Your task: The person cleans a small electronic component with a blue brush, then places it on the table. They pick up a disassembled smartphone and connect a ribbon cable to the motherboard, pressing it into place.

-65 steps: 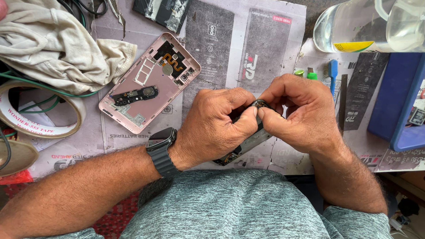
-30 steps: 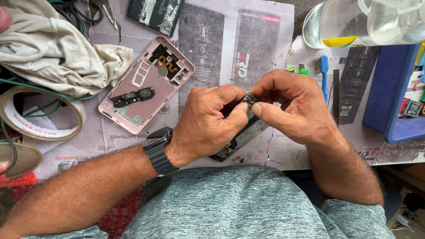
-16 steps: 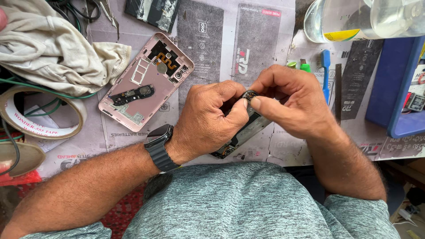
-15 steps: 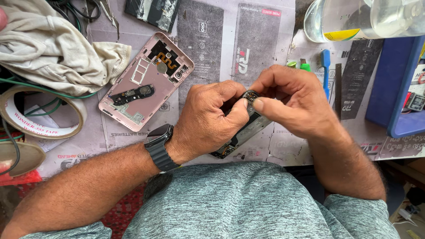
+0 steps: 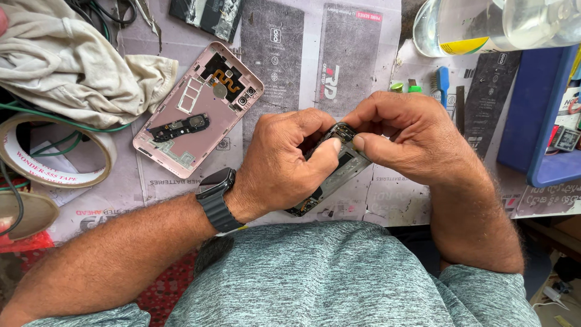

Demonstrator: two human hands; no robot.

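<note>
Over the newspaper-covered bench (image 5: 363, 206), just in front of my chest, my left hand (image 5: 284, 163) grips the stripped phone body (image 5: 330, 175) while my right hand (image 5: 402, 136) pinches at its top corner with 2 fingertips. Looks like mid-teardown, working a small part loose; the pink back cover (image 5: 196, 112) lies apart to the left. Next calls for fine, steady pull.

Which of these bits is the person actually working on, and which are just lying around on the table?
In use:
- dark phone body, gripped by left hand and right hand

Lying about:
- pink back cover
- tape roll
- cloth
- clear bottle
- blue brush
- blue tray
</note>
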